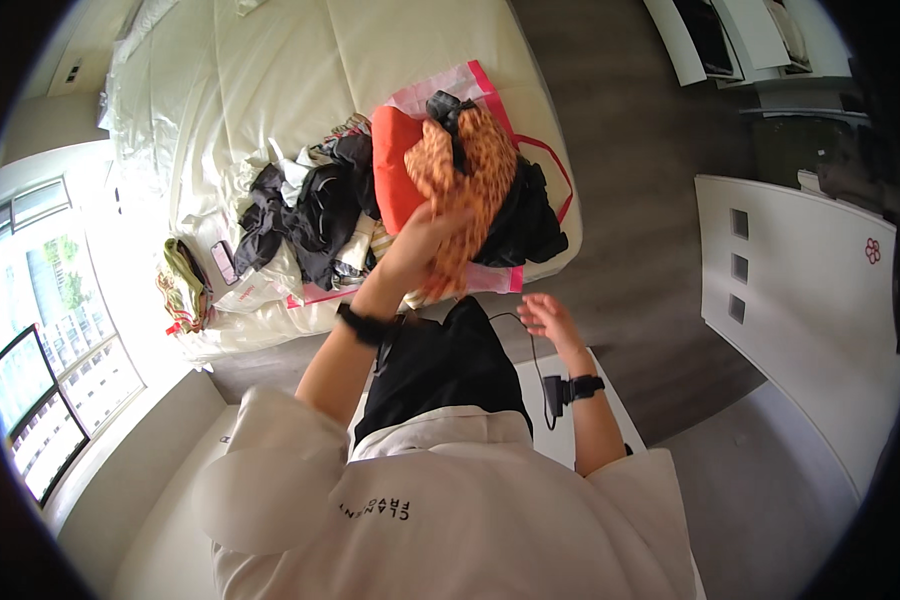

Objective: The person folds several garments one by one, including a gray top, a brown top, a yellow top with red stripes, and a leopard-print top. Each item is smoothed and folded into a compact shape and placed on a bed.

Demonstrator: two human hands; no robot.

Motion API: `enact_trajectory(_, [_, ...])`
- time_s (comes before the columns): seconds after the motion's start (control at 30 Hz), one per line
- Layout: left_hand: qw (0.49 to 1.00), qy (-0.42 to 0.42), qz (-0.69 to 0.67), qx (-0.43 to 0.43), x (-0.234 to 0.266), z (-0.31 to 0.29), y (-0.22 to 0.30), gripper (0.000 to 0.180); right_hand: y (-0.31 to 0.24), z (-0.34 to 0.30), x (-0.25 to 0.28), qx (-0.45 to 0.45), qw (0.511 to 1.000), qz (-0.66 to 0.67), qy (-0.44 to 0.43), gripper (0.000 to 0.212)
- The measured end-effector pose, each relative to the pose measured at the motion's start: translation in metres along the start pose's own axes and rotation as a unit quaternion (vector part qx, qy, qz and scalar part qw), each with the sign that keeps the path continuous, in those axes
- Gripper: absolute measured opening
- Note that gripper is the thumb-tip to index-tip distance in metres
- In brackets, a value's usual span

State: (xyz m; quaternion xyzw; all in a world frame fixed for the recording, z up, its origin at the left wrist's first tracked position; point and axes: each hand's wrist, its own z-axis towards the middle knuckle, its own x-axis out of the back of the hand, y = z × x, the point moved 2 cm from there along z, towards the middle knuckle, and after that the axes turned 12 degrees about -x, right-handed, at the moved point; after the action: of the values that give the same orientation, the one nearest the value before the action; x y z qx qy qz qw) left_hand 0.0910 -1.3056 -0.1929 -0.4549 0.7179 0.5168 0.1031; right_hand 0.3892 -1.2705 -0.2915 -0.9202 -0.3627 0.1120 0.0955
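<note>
My left hand (pixel 432 238) grips an orange garment with a dark spotted pattern (pixel 485 155), its fingers a little blurred and partly lost against the cloth. The garment lies over a pink-edged translucent bag (pixel 488 88), beside a folded bright orange-red cloth (pixel 395 150). Some black cloth (pixel 455 108) shows at its top, and a black garment (pixel 530 220) lies to its right. My right hand (pixel 550 322) hovers off the bed's near edge, fingers loosely apart, with nothing in it.
Left of the bag, a heap of black and white clothes (pixel 315 210) covers the plastic-wrapped mattress (pixel 300 70). A phone (pixel 224 262) and a green striped cloth bundle (pixel 183 285) lie farther left. A white cabinet panel (pixel 790 290) stands right; a window (pixel 55 290) is left.
</note>
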Motion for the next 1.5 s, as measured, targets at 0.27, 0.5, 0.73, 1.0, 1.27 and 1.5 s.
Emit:
enact_trajectory(0.27, [0.981, -0.043, 0.182, 0.049, 0.002, -0.181, 0.072, 0.04, -0.126, -0.037, -0.09, 0.128, 0.839, 0.369, -0.38, 0.055])
enact_trajectory(0.5, [0.986, 0.102, 0.131, -0.03, 0.111, -0.302, 0.054, 0.03, -0.128, -0.077, -0.165, 0.103, 0.947, 0.173, -0.249, 0.041])
enact_trajectory(0.73, [0.84, 0.108, 0.519, -0.116, 0.178, -0.398, 0.06, 0.098, -0.068, -0.175, -0.269, 0.212, 0.938, -0.027, -0.274, 0.04])
enact_trajectory(1.0, [0.627, -0.085, 0.643, -0.431, 0.119, -0.481, 0.141, 0.048, -0.023, -0.272, -0.387, 0.341, 0.824, -0.356, -0.28, 0.056])
enact_trajectory(1.27, [0.81, -0.016, 0.495, -0.313, 0.18, -0.526, 0.106, 0.036, -0.065, -0.312, -0.454, 0.318, 0.729, -0.492, -0.354, 0.041])
enact_trajectory(1.5, [0.817, 0.153, 0.497, -0.251, 0.188, -0.578, 0.192, 0.044, -0.096, -0.316, -0.512, 0.444, 0.706, -0.462, -0.3, 0.023])
